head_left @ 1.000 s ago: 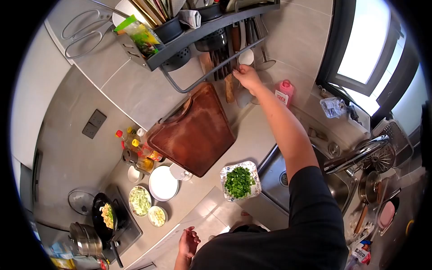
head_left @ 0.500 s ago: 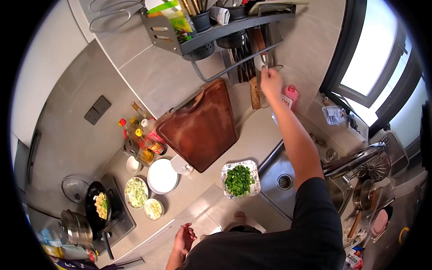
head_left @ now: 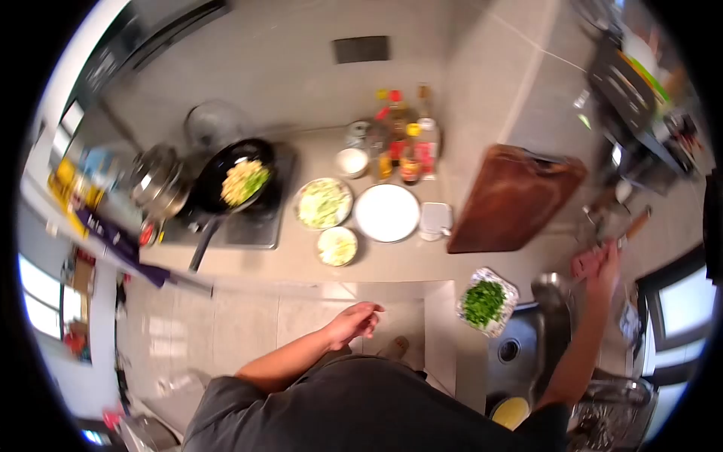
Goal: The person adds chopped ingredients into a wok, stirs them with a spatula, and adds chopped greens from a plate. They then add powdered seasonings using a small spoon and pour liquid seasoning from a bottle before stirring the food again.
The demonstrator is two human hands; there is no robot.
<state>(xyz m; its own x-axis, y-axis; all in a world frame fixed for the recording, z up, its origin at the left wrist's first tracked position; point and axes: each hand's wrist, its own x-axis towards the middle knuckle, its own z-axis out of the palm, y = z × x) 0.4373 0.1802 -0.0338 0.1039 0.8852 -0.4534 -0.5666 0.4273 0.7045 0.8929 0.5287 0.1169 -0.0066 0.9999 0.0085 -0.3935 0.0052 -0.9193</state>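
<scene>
My right hand (head_left: 604,265) is closed around the shaft of a metal ladle (head_left: 551,288). Its wooden handle (head_left: 637,224) sticks out to the upper right, and its rounded head hangs near the sink's far edge; blur softens its shape. A pink bottle (head_left: 582,264) stands close to this hand, partly hidden. My left hand (head_left: 358,322) hovers over the floor in front of the counter, fingers loosely bent and apart, holding nothing. Chopped greens (head_left: 483,303) lie on a patterned plate (head_left: 506,322) by the sink.
On the stove at left, a black pan (head_left: 212,181) holds yellow and green food. Along the counter are a bowl of pale shreds (head_left: 324,203), a smaller bowl (head_left: 337,246), a white plate (head_left: 387,213), several bottles (head_left: 410,154) and an upright cutting board (head_left: 512,203). The sink (head_left: 527,339) is at right.
The view has swung left toward the stove. My right hand has drawn the ladle down from the wall rack to near the sink. My left hand remains in front of my body, empty.
</scene>
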